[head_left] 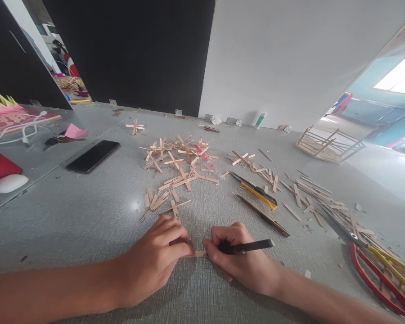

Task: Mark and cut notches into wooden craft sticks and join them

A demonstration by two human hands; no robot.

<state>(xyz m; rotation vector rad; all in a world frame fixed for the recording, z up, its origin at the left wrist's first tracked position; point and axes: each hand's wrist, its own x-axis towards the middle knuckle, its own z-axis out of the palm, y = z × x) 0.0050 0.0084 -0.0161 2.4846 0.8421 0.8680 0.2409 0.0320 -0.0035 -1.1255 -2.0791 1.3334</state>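
My left hand (162, 252) is closed, its thumb and fingers pressing one end of a short wooden craft stick (200, 254) against the grey table. At the other end of that stick is my right hand (243, 261), wrapped round a black pen (253, 246). The pen's tip is hidden behind my fingers. Just beyond my hands lie cut craft stick pieces (158, 200) and a pile of sticks joined into crosses (185, 155). A yellow-and-black utility knife (256, 191) and a thin dark, pointed tool (263, 216) rest ahead of my right hand.
Red-and-yellow-handled scissors (364, 252) lie at right among loose sticks (319, 193). A stick frame (330, 144) stands at the far right. Leftward are a black phone (93, 156), a white cable (20, 130) and a red object (0, 164). Black and white panels (256, 58) rise behind.
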